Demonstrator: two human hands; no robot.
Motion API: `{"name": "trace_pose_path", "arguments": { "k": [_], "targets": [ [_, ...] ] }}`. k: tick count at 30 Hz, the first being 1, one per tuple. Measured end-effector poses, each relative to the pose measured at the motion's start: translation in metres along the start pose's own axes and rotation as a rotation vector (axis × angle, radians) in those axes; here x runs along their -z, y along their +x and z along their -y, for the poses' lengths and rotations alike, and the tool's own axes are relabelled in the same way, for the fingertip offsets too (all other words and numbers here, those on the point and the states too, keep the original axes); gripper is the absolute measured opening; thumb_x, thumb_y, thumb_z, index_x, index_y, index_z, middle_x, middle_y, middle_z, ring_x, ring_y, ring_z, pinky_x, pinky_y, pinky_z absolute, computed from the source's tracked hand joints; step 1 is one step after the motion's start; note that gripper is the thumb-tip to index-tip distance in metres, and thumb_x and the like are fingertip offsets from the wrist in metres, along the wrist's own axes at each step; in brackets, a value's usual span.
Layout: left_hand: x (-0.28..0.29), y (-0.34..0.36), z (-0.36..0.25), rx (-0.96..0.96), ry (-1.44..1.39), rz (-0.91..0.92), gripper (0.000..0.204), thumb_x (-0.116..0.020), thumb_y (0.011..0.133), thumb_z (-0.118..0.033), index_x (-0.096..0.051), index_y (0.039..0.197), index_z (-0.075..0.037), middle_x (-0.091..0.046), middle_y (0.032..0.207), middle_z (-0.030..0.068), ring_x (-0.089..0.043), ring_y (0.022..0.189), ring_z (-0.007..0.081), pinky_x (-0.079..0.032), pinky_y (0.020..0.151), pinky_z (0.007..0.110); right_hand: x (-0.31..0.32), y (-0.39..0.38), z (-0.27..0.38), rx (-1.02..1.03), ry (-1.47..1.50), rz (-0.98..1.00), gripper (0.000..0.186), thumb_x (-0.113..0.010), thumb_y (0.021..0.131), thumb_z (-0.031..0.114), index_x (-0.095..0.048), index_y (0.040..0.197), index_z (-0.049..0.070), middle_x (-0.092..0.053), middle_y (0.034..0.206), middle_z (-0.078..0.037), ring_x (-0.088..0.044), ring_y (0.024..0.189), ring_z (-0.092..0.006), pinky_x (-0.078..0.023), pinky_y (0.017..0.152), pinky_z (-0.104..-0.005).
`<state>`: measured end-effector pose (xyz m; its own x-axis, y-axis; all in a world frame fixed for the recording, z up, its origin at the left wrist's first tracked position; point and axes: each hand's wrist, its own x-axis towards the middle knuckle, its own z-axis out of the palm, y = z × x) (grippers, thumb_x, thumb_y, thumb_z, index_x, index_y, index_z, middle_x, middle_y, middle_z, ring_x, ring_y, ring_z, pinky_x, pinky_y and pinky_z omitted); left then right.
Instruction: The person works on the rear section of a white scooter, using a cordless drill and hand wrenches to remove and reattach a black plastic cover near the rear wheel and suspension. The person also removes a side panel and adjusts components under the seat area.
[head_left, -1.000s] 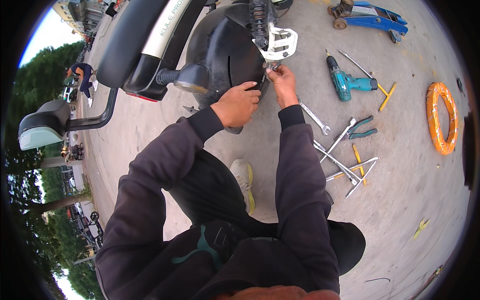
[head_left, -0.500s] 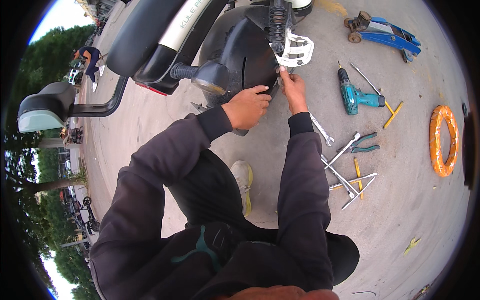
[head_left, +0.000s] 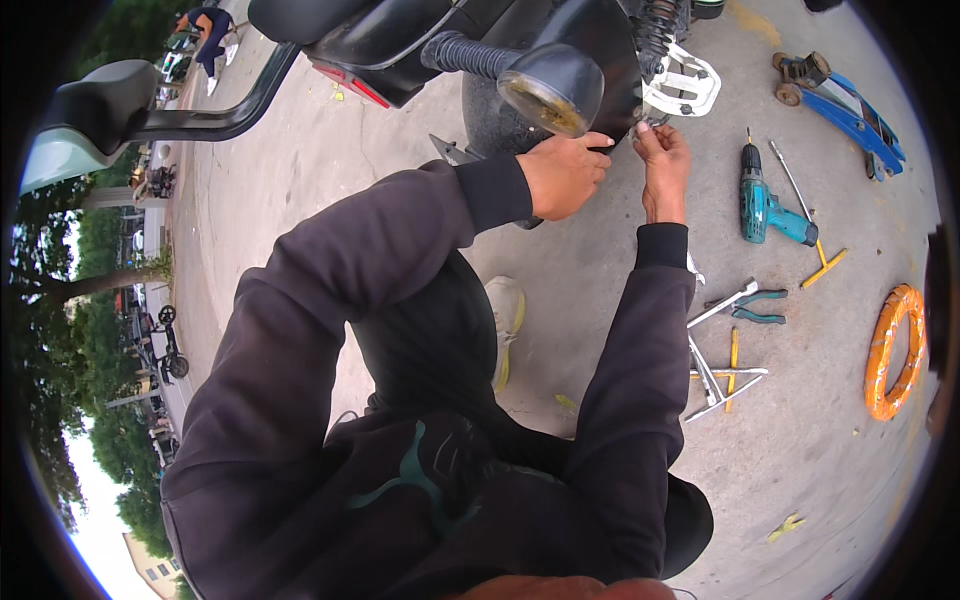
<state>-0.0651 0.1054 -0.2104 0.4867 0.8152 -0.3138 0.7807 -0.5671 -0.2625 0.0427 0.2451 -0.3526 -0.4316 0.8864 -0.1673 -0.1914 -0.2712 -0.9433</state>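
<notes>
The right hand (head_left: pixel 663 165) pinches a small silvery metal part (head_left: pixel 638 128) between thumb and forefinger just below a white metal footrest (head_left: pixel 685 85) on a scooter (head_left: pixel 370 40), while the left hand (head_left: pixel 566 176) lies against its rounded black plastic rear fender (head_left: pixel 620 75); whether it grips anything cannot be told. A teal-and-black cordless drill (head_left: pixel 765 205) lies on grey concrete ground (head_left: pixel 780 450) to the right.
</notes>
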Motion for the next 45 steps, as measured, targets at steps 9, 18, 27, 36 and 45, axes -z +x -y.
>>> {"name": "trace_pose_path", "arguments": {
  "k": [9,18,27,36,45],
  "targets": [
    [0.007,0.002,-0.003,0.008,0.059,0.071,0.023,-0.059,0.087,-0.027,-0.078,0.094,-0.016,-0.07,0.108,-0.0048,-0.051,0.127,0.0139,-0.02,0.122,0.038,-0.002,0.0,0.013,-0.056,-0.079,0.038,0.047,-0.068,0.093,0.04,-0.058,0.107,-0.004,-0.061,0.094,-0.007,-0.06,0.082,-0.0125,-0.049,0.072,-0.0245],
    [0.006,0.002,-0.002,-0.004,0.009,0.055,0.022,-0.06,0.087,-0.028,-0.077,0.095,-0.016,-0.069,0.107,-0.0046,-0.052,0.124,0.0129,-0.023,0.121,0.038,-0.001,0.002,0.024,-0.104,-0.262,0.007,0.046,-0.075,0.09,0.034,-0.062,0.107,-0.007,-0.064,0.095,-0.011,-0.059,0.078,-0.0121,-0.049,0.064,-0.025],
    [0.003,0.0,0.001,-0.016,-0.023,0.021,0.022,-0.063,0.084,-0.029,-0.076,0.095,-0.015,-0.069,0.106,-0.0038,-0.052,0.124,0.0135,-0.023,0.12,0.038,-0.001,0.017,0.011,-0.163,-0.469,0.027,0.048,-0.072,0.088,0.039,-0.062,0.109,-0.003,-0.066,0.106,-0.012,-0.062,0.091,-0.0183,-0.051,0.076,-0.034],
    [0.014,0.0,0.003,-0.053,0.033,0.1,0.033,-0.071,0.08,-0.029,-0.072,0.107,-0.01,-0.066,0.121,0.0021,-0.046,0.134,0.016,-0.02,0.122,0.04,-0.002,0.01,0.02,-0.091,-0.506,0.026,0.042,-0.075,0.088,0.033,-0.064,0.104,-0.005,-0.067,0.09,-0.008,-0.062,0.082,-0.0153,-0.049,0.071,-0.028],
    [0.016,0.004,0.007,-0.096,-0.004,0.097,0.03,-0.073,0.075,-0.017,-0.07,0.104,-0.009,-0.065,0.118,0.0015,-0.047,0.134,0.0162,-0.023,0.122,0.039,0.006,0.016,0.025,-0.101,-0.485,0.116,0.062,-0.073,0.087,0.046,-0.062,0.116,-0.007,-0.068,0.105,-0.013,-0.065,0.095,-0.0182,-0.052,0.081,-0.0312]
  ]
}}
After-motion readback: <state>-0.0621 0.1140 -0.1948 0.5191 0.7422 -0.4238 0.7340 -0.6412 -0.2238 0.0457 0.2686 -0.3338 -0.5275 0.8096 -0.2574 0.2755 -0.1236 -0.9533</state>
